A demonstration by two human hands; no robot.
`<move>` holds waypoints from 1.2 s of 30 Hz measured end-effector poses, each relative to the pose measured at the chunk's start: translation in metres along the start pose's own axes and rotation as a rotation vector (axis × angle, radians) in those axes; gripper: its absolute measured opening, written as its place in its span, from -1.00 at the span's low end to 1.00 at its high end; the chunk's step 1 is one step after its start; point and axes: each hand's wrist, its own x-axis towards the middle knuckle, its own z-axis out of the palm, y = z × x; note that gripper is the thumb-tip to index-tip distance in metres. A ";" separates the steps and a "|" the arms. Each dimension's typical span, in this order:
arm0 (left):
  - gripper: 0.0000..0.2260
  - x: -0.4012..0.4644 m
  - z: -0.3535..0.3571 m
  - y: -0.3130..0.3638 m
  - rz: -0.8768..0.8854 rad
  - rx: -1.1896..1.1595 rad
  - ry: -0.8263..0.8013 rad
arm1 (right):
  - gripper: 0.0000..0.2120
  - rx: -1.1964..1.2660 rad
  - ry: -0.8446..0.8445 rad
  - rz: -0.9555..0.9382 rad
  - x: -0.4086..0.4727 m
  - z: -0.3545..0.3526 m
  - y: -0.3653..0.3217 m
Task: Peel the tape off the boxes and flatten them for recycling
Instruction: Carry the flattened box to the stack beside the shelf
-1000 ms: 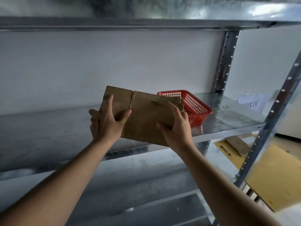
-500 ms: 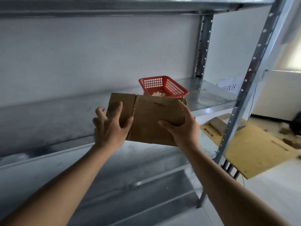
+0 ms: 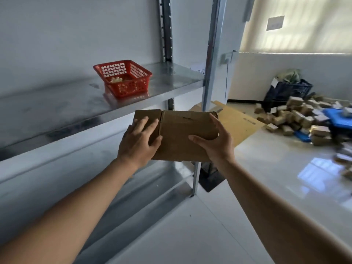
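With both hands, left hand (image 3: 140,139) and right hand (image 3: 215,142), gripping the flattened box (image 3: 182,134), keep it level and lay it on the cardboard pile (image 3: 240,121).

No text can be read: the print on the flattened box (image 3: 182,134) is too blurred.

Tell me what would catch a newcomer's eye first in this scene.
Front and centre, a flattened cardboard box is held between the left hand and the right hand. Behind it to the left, a red basket sits on the metal shelf. Far right, a heap of small boxes spreads over the floor.
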 end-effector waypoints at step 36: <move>-0.49 0.367 0.347 0.325 0.050 -0.079 -0.357 | -0.09 -0.121 -0.072 0.283 0.361 -0.234 0.399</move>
